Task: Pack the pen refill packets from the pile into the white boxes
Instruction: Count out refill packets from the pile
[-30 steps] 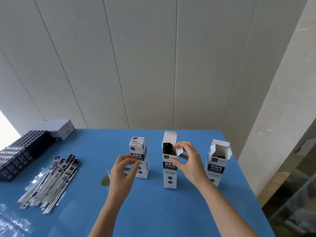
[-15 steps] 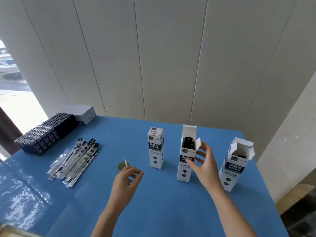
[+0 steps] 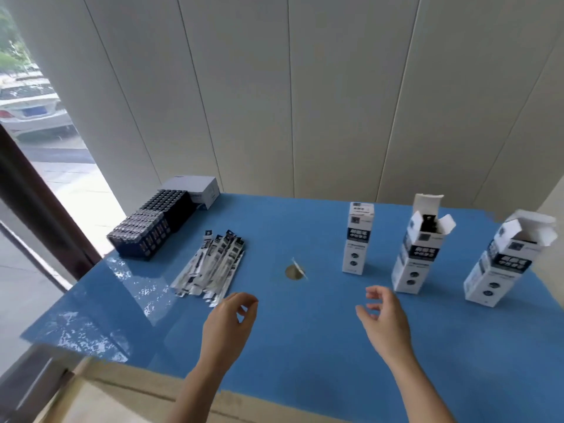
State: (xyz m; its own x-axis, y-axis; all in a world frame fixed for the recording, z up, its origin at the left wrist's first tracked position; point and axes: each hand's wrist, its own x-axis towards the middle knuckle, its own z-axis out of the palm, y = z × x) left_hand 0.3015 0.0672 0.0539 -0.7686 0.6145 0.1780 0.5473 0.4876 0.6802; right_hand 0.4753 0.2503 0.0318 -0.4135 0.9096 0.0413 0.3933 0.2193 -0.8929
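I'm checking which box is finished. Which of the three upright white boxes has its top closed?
The leftmost box, nearest the packet pile: its top is shut flat, while the middle box and right box stand with flaps open.

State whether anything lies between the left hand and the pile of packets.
Nothing visible does. The left hand hangs just right of the pile's near end, with only bare blue table between them.
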